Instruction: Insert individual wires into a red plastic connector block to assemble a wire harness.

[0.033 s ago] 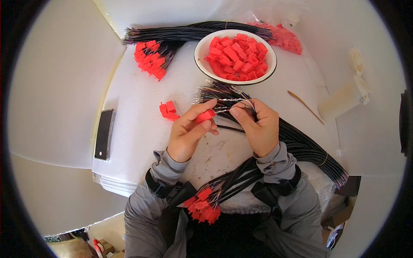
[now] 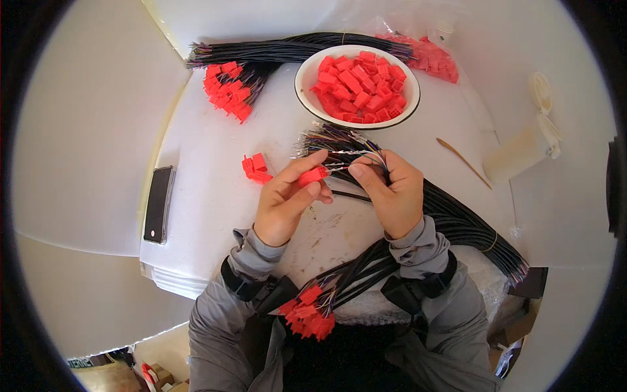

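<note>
Between the thumb and fingers of my left hand (image 2: 285,199) is a red plastic connector housing (image 2: 313,176). My right hand (image 2: 395,194) pinches thin wires (image 2: 375,159) with metal terminals on their ends. One terminal tip lies close to the housing's right end; I cannot tell whether it is inside. Behind my hands lies a large bundle of black cables (image 2: 457,212), its stripped coloured ends fanned out toward the far middle. A few loose red housings (image 2: 257,168) rest on the table just left of my left hand.
A white bowl (image 2: 302,98) full of red housings stands at the back. Finished-looking cables with red housings (image 2: 228,91) lie far left, others (image 2: 308,313) near my lap. A phone (image 2: 159,204) lies left; a thin brown stick (image 2: 464,162) and cream container (image 2: 520,153) are right.
</note>
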`<action>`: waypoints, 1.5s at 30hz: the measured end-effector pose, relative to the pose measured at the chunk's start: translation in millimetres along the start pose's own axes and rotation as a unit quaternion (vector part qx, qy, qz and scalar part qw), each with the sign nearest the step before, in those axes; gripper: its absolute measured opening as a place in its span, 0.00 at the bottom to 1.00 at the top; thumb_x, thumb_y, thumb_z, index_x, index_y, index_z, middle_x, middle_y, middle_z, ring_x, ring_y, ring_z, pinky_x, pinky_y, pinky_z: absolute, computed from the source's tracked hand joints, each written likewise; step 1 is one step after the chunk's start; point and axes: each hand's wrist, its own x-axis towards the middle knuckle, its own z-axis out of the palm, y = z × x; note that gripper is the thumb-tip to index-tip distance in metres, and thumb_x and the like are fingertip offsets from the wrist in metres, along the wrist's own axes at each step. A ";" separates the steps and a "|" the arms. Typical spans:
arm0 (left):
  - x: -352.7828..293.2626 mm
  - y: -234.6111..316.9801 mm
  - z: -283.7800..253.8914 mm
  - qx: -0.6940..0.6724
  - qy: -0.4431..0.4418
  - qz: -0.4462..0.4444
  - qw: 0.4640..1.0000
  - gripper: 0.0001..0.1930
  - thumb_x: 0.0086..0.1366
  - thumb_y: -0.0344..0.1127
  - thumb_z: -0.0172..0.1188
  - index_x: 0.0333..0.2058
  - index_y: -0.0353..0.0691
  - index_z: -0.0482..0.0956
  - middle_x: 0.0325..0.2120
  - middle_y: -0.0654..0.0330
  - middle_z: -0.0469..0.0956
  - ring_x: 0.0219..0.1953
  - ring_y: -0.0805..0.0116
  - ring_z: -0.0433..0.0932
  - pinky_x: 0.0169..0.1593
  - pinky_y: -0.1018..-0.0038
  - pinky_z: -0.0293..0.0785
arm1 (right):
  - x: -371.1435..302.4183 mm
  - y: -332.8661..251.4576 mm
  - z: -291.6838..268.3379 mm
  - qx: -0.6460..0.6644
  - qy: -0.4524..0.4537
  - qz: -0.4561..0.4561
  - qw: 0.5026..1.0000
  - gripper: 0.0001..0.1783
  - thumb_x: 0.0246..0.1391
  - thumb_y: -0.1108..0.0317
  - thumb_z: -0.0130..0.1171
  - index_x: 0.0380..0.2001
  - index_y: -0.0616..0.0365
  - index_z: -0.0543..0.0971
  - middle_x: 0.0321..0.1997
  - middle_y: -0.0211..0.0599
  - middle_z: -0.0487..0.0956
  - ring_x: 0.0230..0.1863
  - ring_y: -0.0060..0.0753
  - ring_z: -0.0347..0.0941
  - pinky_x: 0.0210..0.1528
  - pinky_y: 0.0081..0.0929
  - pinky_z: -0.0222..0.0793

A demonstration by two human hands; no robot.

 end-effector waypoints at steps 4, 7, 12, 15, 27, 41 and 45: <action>2.5 1.6 -2.1 0.001 0.017 0.015 1.000 0.16 0.56 0.28 0.52 0.44 0.33 0.64 0.37 0.58 0.68 0.34 0.71 0.70 0.37 0.77 0.67 | 0.5 0.0 -0.5 -0.013 -0.002 -0.016 1.000 0.08 0.46 0.70 0.57 0.27 0.66 0.74 0.20 0.29 0.73 0.23 0.12 0.64 0.26 0.12 0.62; 2.9 -1.3 -7.9 -0.007 0.018 0.021 1.000 0.14 0.56 0.27 0.53 0.42 0.35 0.64 0.37 0.58 0.69 0.35 0.71 0.71 0.38 0.77 0.67 | 0.9 0.6 -2.2 -0.033 -0.012 -0.009 0.999 0.08 0.45 0.71 0.57 0.27 0.66 0.74 0.20 0.30 0.73 0.23 0.12 0.64 0.25 0.12 0.62; 2.6 -1.7 -5.4 0.002 0.028 0.035 0.999 0.13 0.55 0.26 0.53 0.40 0.36 0.65 0.37 0.58 0.70 0.35 0.71 0.71 0.39 0.76 0.67 | 0.7 1.0 -0.2 -0.028 -0.004 -0.022 0.999 0.08 0.45 0.73 0.58 0.27 0.67 0.73 0.21 0.32 0.74 0.23 0.13 0.67 0.25 0.13 0.64; 2.4 0.0 -2.2 -0.001 0.028 0.045 0.999 0.12 0.55 0.26 0.53 0.39 0.35 0.66 0.36 0.58 0.70 0.35 0.71 0.71 0.40 0.76 0.67 | 0.5 -2.1 -1.3 -0.046 -0.009 -0.027 0.999 0.07 0.45 0.73 0.58 0.27 0.67 0.73 0.21 0.33 0.74 0.23 0.14 0.67 0.25 0.14 0.64; 1.0 -0.9 -5.4 -0.104 0.009 -0.037 0.994 0.12 0.58 0.27 0.51 0.41 0.34 0.66 0.34 0.57 0.72 0.34 0.69 0.72 0.40 0.74 0.68 | -1.0 -0.3 0.6 0.015 -0.040 -0.021 0.999 0.07 0.44 0.74 0.58 0.28 0.67 0.74 0.23 0.33 0.76 0.24 0.14 0.68 0.27 0.12 0.65; 2.8 -2.2 -2.4 -0.087 -0.010 0.000 0.996 0.12 0.54 0.24 0.54 0.39 0.35 0.69 0.35 0.56 0.72 0.37 0.70 0.71 0.43 0.73 0.68 | -0.4 1.6 -0.6 -0.001 -0.035 -0.017 0.999 0.07 0.45 0.72 0.58 0.26 0.66 0.74 0.21 0.30 0.74 0.23 0.11 0.64 0.25 0.12 0.63; 2.5 -2.0 -1.5 -0.079 -0.001 0.005 0.997 0.12 0.53 0.24 0.55 0.38 0.35 0.69 0.35 0.56 0.73 0.37 0.70 0.71 0.43 0.73 0.68 | -0.3 3.7 0.1 0.002 -0.031 -0.037 0.999 0.07 0.45 0.72 0.58 0.25 0.66 0.74 0.21 0.30 0.74 0.22 0.11 0.65 0.25 0.12 0.63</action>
